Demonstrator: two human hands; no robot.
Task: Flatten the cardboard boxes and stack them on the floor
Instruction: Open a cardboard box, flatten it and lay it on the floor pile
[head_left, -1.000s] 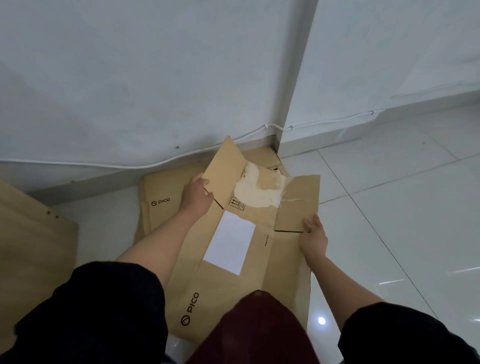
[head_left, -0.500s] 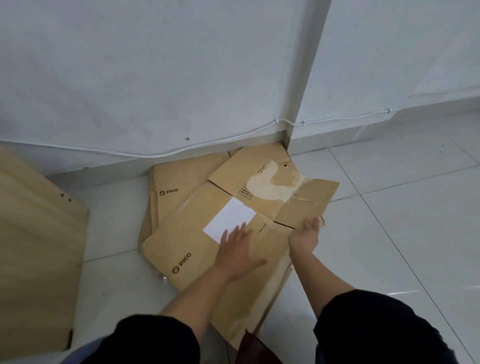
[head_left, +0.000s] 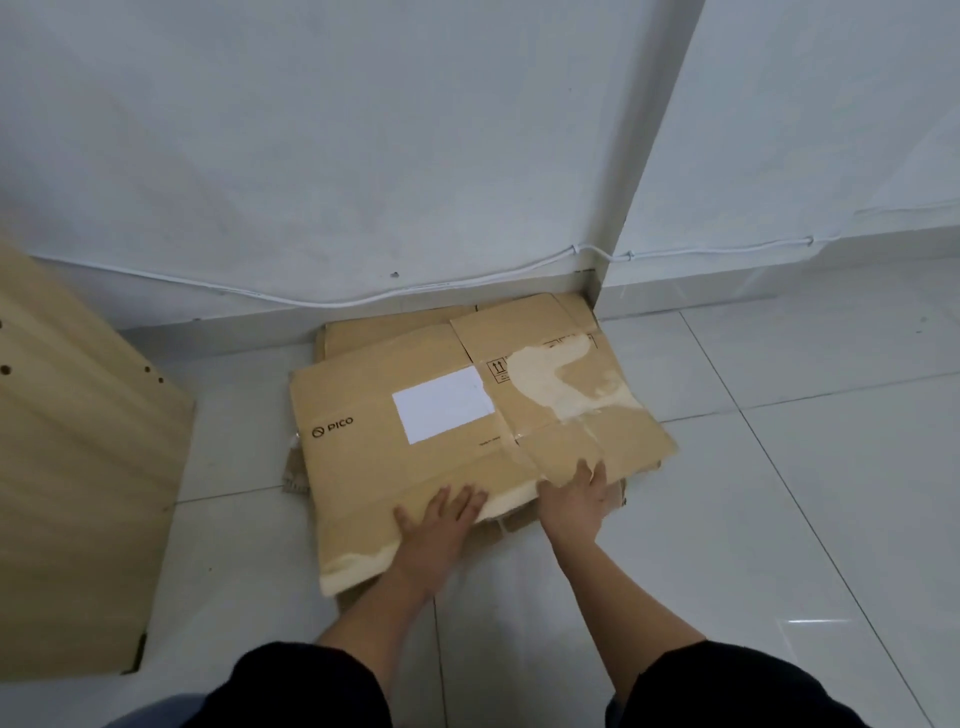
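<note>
Head view, looking down at a pale tiled floor (head_left: 779, 519) where two white walls meet at a corner.

Top flattened box (head_left: 467, 441) lies flat on the floor stack, long side running left to right, far right corner close to the wall corner. I read "PICO" printed near its left end, a white label (head_left: 443, 404) at the middle, and a pale torn patch (head_left: 561, 384) on the right flap (the brown surface layer is peeled away there). Another pale strip runs along the near edge.

Under it I see at least one more flattened box (head_left: 384, 332), its far edge peeking out toward the skirting; scraps of lower cardboard also show at the near left corner and below the near edge. How many layers, I cannot tell.

Left hand (head_left: 439, 525): palm down on the near edge of the top box, fingers straight and spread, pressing on the cardboard.

Right hand (head_left: 576, 499): just right of the left, at the near edge of the right flap, fingers extended over the cardboard; whether the thumb hooks under the edge I cannot tell.

Both sleeves dark, forearms bare.

A light wooden panel (head_left: 78, 493) stands at the left, well apart from the stack. A white cable (head_left: 363, 299) runs along the base of the far wall.
</note>
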